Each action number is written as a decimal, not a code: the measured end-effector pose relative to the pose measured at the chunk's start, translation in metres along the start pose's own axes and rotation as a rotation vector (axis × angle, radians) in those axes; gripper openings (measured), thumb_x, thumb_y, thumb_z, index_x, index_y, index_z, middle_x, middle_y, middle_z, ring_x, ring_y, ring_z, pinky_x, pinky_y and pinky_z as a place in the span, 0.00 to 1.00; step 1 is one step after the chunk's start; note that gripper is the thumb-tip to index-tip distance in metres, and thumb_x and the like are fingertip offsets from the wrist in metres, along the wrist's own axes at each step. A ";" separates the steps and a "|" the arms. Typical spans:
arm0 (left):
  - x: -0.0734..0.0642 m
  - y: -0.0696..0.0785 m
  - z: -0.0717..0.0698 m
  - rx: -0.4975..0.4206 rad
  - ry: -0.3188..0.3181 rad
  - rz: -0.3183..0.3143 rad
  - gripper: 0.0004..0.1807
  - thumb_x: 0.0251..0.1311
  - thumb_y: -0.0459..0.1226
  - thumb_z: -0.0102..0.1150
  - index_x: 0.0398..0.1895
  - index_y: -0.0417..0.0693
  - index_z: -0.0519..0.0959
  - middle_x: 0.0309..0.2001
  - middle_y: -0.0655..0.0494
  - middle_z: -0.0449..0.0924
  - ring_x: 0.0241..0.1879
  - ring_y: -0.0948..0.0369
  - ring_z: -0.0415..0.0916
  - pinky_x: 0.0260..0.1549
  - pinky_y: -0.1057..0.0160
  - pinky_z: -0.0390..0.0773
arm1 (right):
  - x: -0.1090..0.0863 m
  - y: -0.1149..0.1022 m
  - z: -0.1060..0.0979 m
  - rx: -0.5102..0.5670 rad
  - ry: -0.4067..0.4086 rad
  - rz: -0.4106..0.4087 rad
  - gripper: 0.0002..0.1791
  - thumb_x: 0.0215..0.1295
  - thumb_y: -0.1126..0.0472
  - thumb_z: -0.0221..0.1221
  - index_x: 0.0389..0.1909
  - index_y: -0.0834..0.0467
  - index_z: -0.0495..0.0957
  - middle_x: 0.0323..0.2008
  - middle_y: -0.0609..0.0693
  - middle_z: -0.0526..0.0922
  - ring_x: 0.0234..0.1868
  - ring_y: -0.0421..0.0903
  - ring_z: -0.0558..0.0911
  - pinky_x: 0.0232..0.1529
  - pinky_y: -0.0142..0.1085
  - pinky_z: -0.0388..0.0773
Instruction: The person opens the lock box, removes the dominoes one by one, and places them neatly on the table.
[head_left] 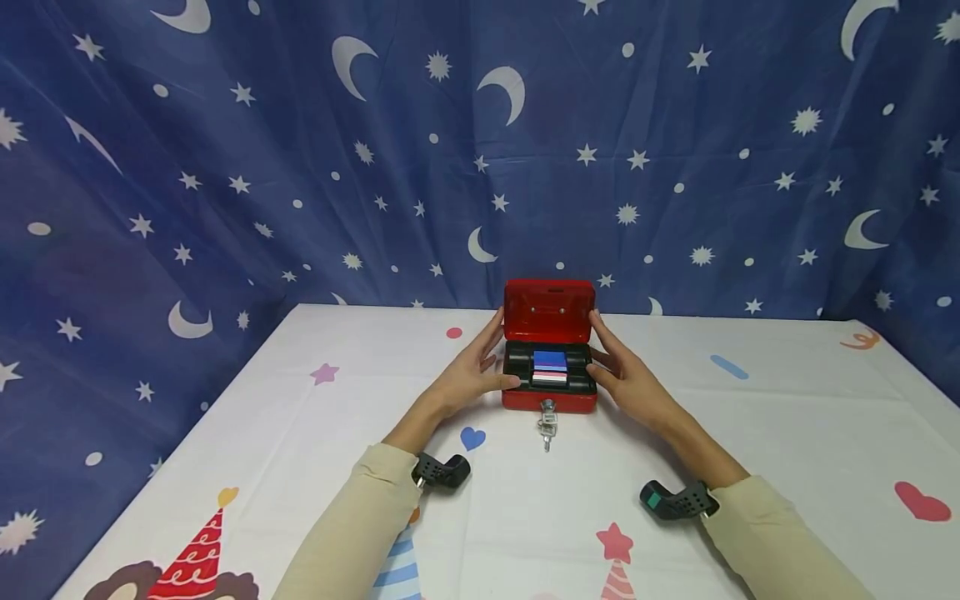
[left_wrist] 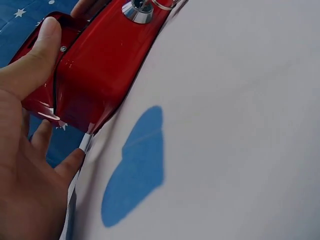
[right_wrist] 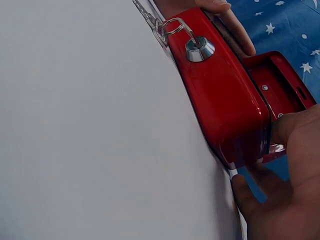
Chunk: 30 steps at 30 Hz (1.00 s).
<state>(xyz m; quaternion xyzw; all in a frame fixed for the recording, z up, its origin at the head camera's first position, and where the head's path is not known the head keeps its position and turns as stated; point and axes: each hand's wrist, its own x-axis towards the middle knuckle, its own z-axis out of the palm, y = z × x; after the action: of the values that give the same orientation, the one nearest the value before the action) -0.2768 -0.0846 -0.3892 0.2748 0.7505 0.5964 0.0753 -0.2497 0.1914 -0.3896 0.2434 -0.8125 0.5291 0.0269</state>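
A small red cash box [head_left: 549, 402] stands on the table with its lid [head_left: 548, 310] raised at the back. Inside lies a black tray [head_left: 517, 358], and in its middle a small blue, white and reddish item [head_left: 550, 363]. A key sits in the front lock [right_wrist: 200, 49], with a second key [right_wrist: 146, 13] hanging from its ring. My left hand [head_left: 467, 379] is at the box's left side, thumb over the tray's edge, fingers stretched along the side up to the lid. On the right side, my right hand [head_left: 632, 385] mirrors it, its index finger reaching the lid's edge.
A white tablecloth [head_left: 360, 417] printed with hearts, stars and party hats covers the table. Behind it hangs a dark blue curtain [head_left: 420, 108] with moons and stars. Each wrist wears a black camera band, left [head_left: 442, 472] and right [head_left: 678, 502].
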 end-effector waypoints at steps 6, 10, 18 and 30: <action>-0.003 -0.009 -0.003 0.023 -0.009 -0.051 0.56 0.49 0.34 0.72 0.76 0.69 0.47 0.73 0.56 0.52 0.68 0.55 0.59 0.65 0.55 0.60 | -0.007 -0.026 0.003 -0.036 0.061 0.028 0.40 0.67 0.75 0.49 0.76 0.56 0.45 0.74 0.57 0.45 0.63 0.68 0.66 0.59 0.53 0.66; -0.003 -0.010 -0.006 0.019 -0.043 -0.020 0.58 0.47 0.31 0.73 0.76 0.68 0.46 0.74 0.59 0.49 0.67 0.56 0.61 0.65 0.57 0.59 | -0.010 -0.042 0.005 -0.093 0.095 0.040 0.38 0.66 0.76 0.50 0.75 0.61 0.47 0.73 0.62 0.48 0.62 0.67 0.68 0.57 0.51 0.69; -0.009 0.010 -0.010 -0.092 -0.114 -0.025 0.55 0.52 0.25 0.66 0.77 0.54 0.43 0.76 0.52 0.41 0.70 0.48 0.53 0.67 0.50 0.55 | -0.004 -0.020 0.004 -0.097 0.128 0.028 0.36 0.68 0.72 0.52 0.74 0.57 0.51 0.72 0.58 0.54 0.63 0.62 0.68 0.58 0.48 0.70; -0.013 0.020 -0.008 -0.075 -0.110 -0.041 0.53 0.54 0.26 0.65 0.77 0.55 0.43 0.75 0.50 0.43 0.69 0.48 0.54 0.67 0.51 0.53 | -0.004 -0.013 0.003 -0.289 0.368 -0.016 0.24 0.68 0.64 0.55 0.65 0.59 0.68 0.55 0.58 0.76 0.49 0.52 0.75 0.45 0.40 0.74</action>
<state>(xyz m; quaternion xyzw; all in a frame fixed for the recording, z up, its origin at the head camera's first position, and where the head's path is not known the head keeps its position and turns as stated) -0.2627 -0.0954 -0.3711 0.2889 0.7277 0.6064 0.1388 -0.2401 0.1857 -0.3807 0.1429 -0.8592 0.4425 0.2136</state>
